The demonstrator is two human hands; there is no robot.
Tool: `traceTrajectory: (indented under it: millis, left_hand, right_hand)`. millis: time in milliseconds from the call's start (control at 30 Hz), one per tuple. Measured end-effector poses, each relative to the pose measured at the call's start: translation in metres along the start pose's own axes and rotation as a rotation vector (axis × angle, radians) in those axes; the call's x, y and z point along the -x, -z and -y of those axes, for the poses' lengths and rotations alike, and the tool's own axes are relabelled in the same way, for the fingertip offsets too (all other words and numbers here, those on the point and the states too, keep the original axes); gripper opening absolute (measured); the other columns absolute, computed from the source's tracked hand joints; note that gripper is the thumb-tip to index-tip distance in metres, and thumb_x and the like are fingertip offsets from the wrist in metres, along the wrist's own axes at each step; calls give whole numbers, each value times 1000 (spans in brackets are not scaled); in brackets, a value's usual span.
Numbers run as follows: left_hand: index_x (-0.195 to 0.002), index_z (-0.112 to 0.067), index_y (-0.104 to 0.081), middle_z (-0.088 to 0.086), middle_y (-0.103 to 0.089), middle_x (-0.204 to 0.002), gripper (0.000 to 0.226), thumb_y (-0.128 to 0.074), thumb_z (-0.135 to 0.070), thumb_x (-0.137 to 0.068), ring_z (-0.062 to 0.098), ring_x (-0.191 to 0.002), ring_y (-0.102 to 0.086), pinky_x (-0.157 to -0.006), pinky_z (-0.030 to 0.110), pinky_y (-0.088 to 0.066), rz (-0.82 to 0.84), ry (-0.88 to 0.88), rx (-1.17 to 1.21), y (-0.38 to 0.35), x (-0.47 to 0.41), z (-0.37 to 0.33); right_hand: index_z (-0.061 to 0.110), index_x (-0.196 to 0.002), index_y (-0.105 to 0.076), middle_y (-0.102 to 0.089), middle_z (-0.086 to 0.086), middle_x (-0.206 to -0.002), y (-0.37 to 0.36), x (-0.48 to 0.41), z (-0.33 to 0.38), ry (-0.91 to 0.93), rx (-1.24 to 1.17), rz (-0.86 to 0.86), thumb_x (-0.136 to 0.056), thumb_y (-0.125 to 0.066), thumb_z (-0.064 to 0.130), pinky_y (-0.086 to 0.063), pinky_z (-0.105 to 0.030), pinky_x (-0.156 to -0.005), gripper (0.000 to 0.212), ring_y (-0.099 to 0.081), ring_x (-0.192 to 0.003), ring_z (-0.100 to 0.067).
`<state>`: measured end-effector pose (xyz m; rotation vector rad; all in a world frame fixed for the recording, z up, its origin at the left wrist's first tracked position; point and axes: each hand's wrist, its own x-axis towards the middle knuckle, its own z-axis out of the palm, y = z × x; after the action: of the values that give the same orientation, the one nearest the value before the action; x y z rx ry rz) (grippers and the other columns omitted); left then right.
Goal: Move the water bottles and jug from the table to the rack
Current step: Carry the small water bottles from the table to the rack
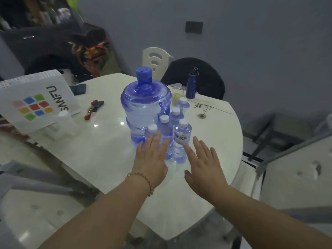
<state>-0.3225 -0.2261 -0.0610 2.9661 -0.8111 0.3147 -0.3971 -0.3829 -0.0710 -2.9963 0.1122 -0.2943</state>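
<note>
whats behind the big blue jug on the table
Behind the jug stands a white chair past the table edge. Whatever sits directly behind the jug's body is hidden.

You are looking at a dim, blue-grey scene with muted colour and soft detail throughout. Small bright glints on the glossy white round table [100,151] mark light falling from above. The translucent blue plastic water jug [145,112] glows faintly and casts only a weak shadow. Wide-angle distortion bends the table rim and the room's edges. The dark cluttered shelves [36,15] at upper left are murky, and both outstretched forearms blur towards the lower frame.
</note>
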Motion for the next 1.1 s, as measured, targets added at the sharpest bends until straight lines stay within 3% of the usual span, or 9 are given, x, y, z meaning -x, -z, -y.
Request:
traceTrajectory:
  millis: [67, 200, 367, 467, 600, 733, 833, 967, 1100]
  left_hand:
    - [-150, -26, -11, 8, -1, -159, 82, -60, -30, -85, 28, -145, -5, -114, 46, -17, 22, -29, -24, -9, -13, 2]
    - [-148, -20, -25, 15, -15, -156, 88, -72, -29, -74, 35, -142, -18, -111, 50, -25, -18, -49, -59, -14, -38, 18]
    - [-151, -22, -2, 9, 1, -158, 88, -59, -33, -85, 30, -144, -5, -115, 45, -13, 80, -3, -59, -18, -64, 40]
    - [-150, -23, 3, 9, 2, -158, 90, -59, -32, -86, 28, -142, -12, -112, 40, -20, 119, -14, 11, -22, -70, 41]
    - [-150, -17, -14, 16, -24, -150, 81, -61, -20, -84, 30, -132, -32, -103, 36, -32, 45, -50, 142, -27, -68, 40]
    - [-108, -5, -62, 18, -56, -94, 55, -78, -4, -55, 35, -78, -57, -63, 35, -49, -155, -269, 259, -29, -55, 47]
    - [-90, -4, -62, 17, -55, -85, 42, -82, 0, -53, 33, -72, -55, -58, 35, -51, -163, -394, 293, -28, -40, 52]
    - [-102, -7, -64, 19, -62, -105, 47, -82, -4, -59, 37, -87, -60, -57, 40, -57, -118, -448, 228, -29, -6, 65]
    - [-99, -15, -59, 9, -57, -97, 32, -73, -11, -70, 30, -75, -55, -49, 30, -44, 77, -460, 63, -37, 33, 69]
  right_hand:
    - [23, -149, -20, -14, -11, -157, -3, -18, 0, 1, -3, -37, -78, -65, 27, -13, -48, -112, 83, -17, -142, -30]
    - [24, -150, -8, 4, -7, -158, -6, -60, 0, 40, -18, -35, -89, -53, 31, -3, -45, -115, 77, 2, -144, -26]
    - [24, -150, -6, 3, -12, -158, -19, -101, 0, 8, -18, -55, -84, -58, 32, -20, -45, -113, 84, -1, -143, -34]
    - [23, -150, -3, 7, -11, -157, -18, -108, 1, -32, -44, 11, -84, -59, 31, -21, -41, -111, 87, -2, -143, -33]
    - [19, -142, -32, -23, -17, -145, -23, -112, 5, -14, -67, -32, -71, -67, 9, -43, -37, -81, 79, -39, -115, -36]
    - [10, -113, -58, -49, -19, -101, -30, -95, 17, -12, -30, -147, -53, -71, -8, -45, -36, -53, 64, -47, -77, -35]
    - [11, -96, -59, -50, -17, -104, -32, -68, 34, 29, 24, -107, -50, -76, -6, -43, -32, -42, 52, -47, -72, -32]
    - [13, -112, -55, -39, -20, -142, -33, -30, 67, -55, 147, 46, -62, -79, 7, -40, -32, -48, 57, -55, -87, -37]
    - [11, -93, -56, -60, -16, -105, -54, 6, 81, -121, 192, 87, -46, -80, -2, -27, -25, -40, 54, -55, -74, -36]
